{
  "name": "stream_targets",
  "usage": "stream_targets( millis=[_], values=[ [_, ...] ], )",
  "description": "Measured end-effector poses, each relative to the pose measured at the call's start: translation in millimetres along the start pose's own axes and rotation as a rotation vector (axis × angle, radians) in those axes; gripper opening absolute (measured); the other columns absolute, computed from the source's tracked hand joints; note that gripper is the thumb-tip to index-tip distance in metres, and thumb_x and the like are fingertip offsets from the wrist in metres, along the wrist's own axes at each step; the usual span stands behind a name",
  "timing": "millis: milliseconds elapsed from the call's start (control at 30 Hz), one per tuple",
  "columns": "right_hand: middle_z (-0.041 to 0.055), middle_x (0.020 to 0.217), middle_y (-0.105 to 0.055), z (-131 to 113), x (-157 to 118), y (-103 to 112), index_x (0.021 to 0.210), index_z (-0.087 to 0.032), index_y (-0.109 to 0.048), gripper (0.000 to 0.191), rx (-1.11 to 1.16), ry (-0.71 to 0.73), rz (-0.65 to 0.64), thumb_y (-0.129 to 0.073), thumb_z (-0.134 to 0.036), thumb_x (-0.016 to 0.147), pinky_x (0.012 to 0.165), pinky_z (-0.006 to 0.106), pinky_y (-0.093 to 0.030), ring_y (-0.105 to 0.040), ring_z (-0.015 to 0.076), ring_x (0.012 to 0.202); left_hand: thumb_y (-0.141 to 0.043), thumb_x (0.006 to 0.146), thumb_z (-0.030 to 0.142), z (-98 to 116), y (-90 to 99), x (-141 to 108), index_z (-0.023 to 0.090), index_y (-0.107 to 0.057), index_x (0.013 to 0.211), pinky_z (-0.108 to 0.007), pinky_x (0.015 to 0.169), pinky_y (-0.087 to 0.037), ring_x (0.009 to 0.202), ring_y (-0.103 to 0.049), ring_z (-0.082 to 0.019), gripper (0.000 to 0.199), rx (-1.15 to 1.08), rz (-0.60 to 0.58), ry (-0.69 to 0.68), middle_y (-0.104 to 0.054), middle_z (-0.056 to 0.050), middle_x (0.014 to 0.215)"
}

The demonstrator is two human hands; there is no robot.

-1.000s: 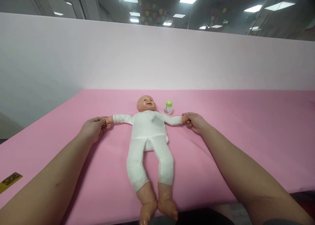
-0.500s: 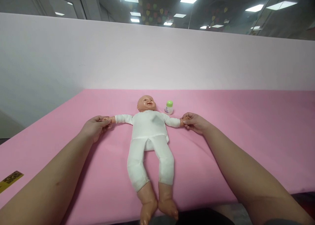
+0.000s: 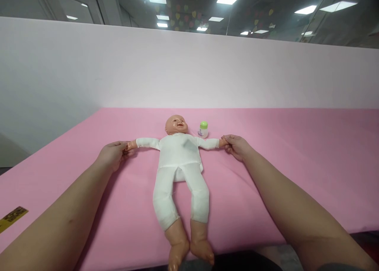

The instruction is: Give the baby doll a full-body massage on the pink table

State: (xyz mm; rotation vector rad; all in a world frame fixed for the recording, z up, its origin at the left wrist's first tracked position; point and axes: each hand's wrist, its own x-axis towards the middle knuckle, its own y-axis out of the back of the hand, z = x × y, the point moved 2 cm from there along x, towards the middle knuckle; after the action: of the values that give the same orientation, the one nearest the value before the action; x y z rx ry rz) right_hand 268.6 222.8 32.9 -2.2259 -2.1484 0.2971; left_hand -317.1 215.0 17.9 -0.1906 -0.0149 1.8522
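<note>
A baby doll with a white cloth body lies on its back on the pink table surface, its head far from me and its bare feet at the near edge. Both doll arms are stretched out sideways. On the left, my left hand is closed around one of the doll's hands. My right hand pinches the doll's other hand between thumb and fingers. Beside the doll's head, close to the arm on the right, stands a small clear bottle with a green cap.
A white wall panel rises behind the table, with glass and ceiling lights above it. A yellow and black label is stuck on the table at the left. The table's near edge runs by my lap.
The doll's arms are drawn slightly straighter and farther outward, the right one also a little higher. My grip on both doll hands has shifted slightly; the bottle has not moved.
</note>
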Motion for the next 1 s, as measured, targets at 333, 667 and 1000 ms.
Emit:
stream_targets(
  millis=[333,667,1000],
  values=[
    [0.0094,0.11,-0.071,-6.5,-3.3,22.0,0.104,-0.022,-0.072,0.036,0.048,-0.018,-0.098,-0.089,-0.01,0.075,0.075,0.029,-0.068,-0.072,0.0208,0.093,-0.094,0.067,0.016,9.4,27.9,7.4,0.012,-0.078,0.113,-0.033,0.091,-0.067,0.109,-0.076,-0.03,0.049,0.029,-0.174,0.027,-0.075,-0.019,0.125],
    [0.0037,0.085,-0.068,-7.4,-3.4,20.2,0.089,-0.021,-0.066,0.035,-0.039,0.04,-0.06,-0.095,-0.034,0.074,0.049,0.023,-0.046,-0.055,0.0122,0.063,-0.092,0.077,0.033,5.4,33.8,11.0,0.014,-0.075,0.097,-0.026,0.066,-0.064,0.072,-0.072,-0.017,0.033,0.066,-0.086,0.023,-0.075,-0.011,0.087],
    [0.0066,0.087,-0.065,-8.9,-0.5,18.6,0.094,-0.02,-0.072,0.02,0.029,0.007,0.034,-0.086,-0.029,0.083,0.046,0.023,-0.046,-0.049,0.012,0.061,-0.081,0.083,0.019,-3.5,34.9,18.5,0.009,-0.078,0.105,-0.033,0.08,-0.068,0.086,-0.077,-0.024,0.024,0.02,-0.025,0.028,-0.077,-0.018,0.105]
  ],
)
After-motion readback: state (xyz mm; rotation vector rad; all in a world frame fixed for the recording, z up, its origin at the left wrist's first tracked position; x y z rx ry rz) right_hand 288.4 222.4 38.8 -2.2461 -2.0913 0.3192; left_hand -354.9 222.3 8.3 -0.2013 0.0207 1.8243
